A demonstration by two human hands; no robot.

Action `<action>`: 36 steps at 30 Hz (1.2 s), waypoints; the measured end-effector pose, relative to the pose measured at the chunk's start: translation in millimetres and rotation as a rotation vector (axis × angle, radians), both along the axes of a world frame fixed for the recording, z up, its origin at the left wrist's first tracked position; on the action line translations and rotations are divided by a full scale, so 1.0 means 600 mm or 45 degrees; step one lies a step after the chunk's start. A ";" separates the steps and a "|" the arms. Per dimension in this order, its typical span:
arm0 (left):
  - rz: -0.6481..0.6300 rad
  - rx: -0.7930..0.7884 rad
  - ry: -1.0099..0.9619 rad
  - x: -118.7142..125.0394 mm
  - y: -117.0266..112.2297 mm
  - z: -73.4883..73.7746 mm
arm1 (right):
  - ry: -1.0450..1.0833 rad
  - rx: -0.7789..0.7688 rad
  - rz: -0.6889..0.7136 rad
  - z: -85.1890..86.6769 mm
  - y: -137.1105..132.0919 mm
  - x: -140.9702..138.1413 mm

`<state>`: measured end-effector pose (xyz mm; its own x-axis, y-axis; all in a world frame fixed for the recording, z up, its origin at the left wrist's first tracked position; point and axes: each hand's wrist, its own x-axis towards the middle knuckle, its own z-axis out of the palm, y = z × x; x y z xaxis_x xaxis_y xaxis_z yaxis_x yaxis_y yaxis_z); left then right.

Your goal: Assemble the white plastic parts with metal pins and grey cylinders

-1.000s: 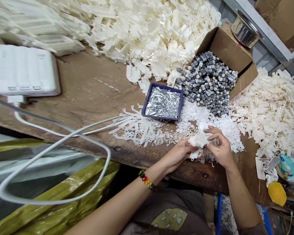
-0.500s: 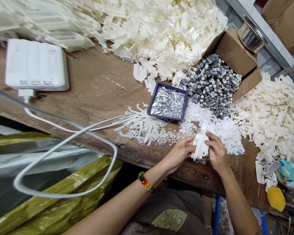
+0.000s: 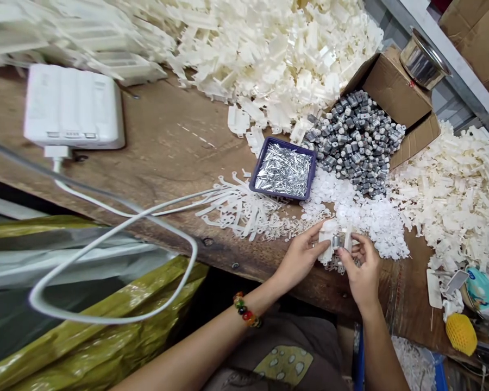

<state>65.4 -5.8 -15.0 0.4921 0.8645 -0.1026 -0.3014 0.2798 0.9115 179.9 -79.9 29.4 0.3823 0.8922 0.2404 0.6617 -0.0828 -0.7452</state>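
Above the brown wooden desk's [image 3: 158,127] near edge, left hand [image 3: 296,262] and right hand [image 3: 362,270] pinch a white plastic casing [image 3: 328,235]; slackening could drop its silver metal cylinder [image 3: 336,241].

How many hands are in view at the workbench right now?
2. The left hand grips the left side of the white plastic part; the right hand is at its right side. No other hand shows.

A white power bank [image 3: 74,106] is lying on the wooden table [image 3: 158,125]; its cable [image 3: 106,320] is looping past the edge; a yellow netted object [image 3: 461,334] is sitting near a teal packet [image 3: 483,293]; olive sheeting [image 3: 85,353] is gleaming below.
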 end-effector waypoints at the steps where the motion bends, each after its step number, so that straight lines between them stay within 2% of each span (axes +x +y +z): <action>1: 0.003 0.002 0.010 -0.001 0.000 0.002 | -0.070 0.039 0.017 0.002 0.000 -0.002; 4: 0.059 0.080 0.104 -0.006 -0.002 0.011 | -0.301 0.112 0.135 0.004 0.003 -0.007; 7: 0.106 0.187 0.227 -0.011 -0.005 0.019 | -0.401 0.148 0.190 -0.004 0.003 -0.014; 12: 0.102 0.198 0.260 -0.014 -0.006 0.017 | -0.429 0.192 0.160 -0.021 0.000 -0.024; 19: 0.069 0.218 0.357 -0.021 -0.006 0.024 | -0.386 0.232 0.083 -0.023 -0.001 -0.028; 23: 0.030 0.291 0.335 -0.029 -0.004 0.033 | -0.451 0.240 0.119 -0.030 -0.002 -0.030; 27: -0.075 0.255 0.281 -0.039 -0.001 0.038 | -0.415 0.224 0.166 -0.036 -0.009 -0.033; 31: -0.042 0.217 0.325 -0.051 0.001 0.041 | -0.110 0.116 0.228 -0.015 -0.006 -0.021; 33: -0.105 0.259 0.314 -0.058 0.002 0.047 | 0.023 0.035 0.235 0.004 0.007 -0.009; 36: -0.231 0.353 0.262 -0.069 0.002 0.060 | 0.018 -0.079 0.418 0.027 0.029 0.005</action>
